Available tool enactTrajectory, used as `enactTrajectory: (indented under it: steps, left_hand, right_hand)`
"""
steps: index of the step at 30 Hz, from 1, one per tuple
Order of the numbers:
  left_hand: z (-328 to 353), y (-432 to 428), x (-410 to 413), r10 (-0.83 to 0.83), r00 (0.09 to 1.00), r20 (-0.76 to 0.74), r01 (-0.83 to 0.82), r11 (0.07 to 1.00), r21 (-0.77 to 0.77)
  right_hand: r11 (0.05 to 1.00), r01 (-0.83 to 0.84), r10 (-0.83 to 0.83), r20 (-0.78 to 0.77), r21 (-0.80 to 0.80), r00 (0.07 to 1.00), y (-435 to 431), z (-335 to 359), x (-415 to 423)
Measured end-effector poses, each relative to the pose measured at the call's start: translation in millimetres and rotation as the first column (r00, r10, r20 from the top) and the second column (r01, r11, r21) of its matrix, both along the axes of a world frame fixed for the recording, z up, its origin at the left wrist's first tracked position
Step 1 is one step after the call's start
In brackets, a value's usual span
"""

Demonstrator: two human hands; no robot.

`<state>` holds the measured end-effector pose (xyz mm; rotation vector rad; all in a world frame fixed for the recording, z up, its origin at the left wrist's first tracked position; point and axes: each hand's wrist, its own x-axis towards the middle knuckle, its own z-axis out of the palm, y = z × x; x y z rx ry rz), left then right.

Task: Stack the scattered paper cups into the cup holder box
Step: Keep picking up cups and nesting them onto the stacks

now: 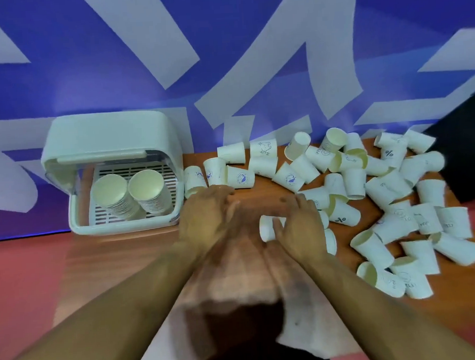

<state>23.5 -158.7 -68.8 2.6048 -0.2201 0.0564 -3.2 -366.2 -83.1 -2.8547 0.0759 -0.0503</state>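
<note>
Even, bright light; motion blur smears both hands, wide-angle lens bends the edges.

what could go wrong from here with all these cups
The right hand grips a lying cup beside the loose pile. Lifting it carelessly could knock neighbours, and cups near the front edge of the table might roll off. The two stacks in the box stand close together, so pushing a cup onto one could topple the other.
</note>
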Motion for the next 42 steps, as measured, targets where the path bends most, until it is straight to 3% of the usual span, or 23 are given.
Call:
enactTrajectory:
  steps: [6, 15, 23, 27, 34, 42]
  left_hand:
    - [-27.2, -65.0, -4.5, 0.014, 0.966, -0.26, 0.014, 0.994, 0.108]
    - [-65.0, -137.2, -9.3, 0.203, 0.858, -0.473, -0.104, 0.969, 0.226]
    - [-80.1, -165.1, -12.9, 0.309, 0.84, -0.446, -0.261, 0.951, 0.168]
    - [-80.8, -171.1, -13.1, 0.312, 0.845, -0.434, -0.292, 0.95, 0.115]
    - [-64.8, -173.8, -19.0, 0.293, 0.893, -0.341, -0.267, 0.956, 0.123]
    - [-41.3, -165.0, -28.9, 0.267, 0.936, -0.228, -0.257, 0.963, 0.075]
  right_hand:
    - [0.982, 0.186, -0.183, -0.07, 0.038, 0.981, -88.8, -28.4, -31.1]
    - [0.988, 0.129, -0.121, -0.1, 0.087, 0.988, -134.9, -53.2, -47.5]
    - [0.971, 0.181, -0.15, -0.192, 0.154, 0.97, -177.1, -66.1, -43.9]
    - [0.939, 0.241, -0.176, -0.259, 0.245, 0.95, -178.2, -68.3, -42.4]
    - [0.922, 0.278, -0.171, -0.363, 0.269, 0.916, -170.7, -76.2, -44.4]
    - [0.961, 0.154, -0.084, -0.286, 0.23, 0.955, -168.0, -64.9, -53.1]
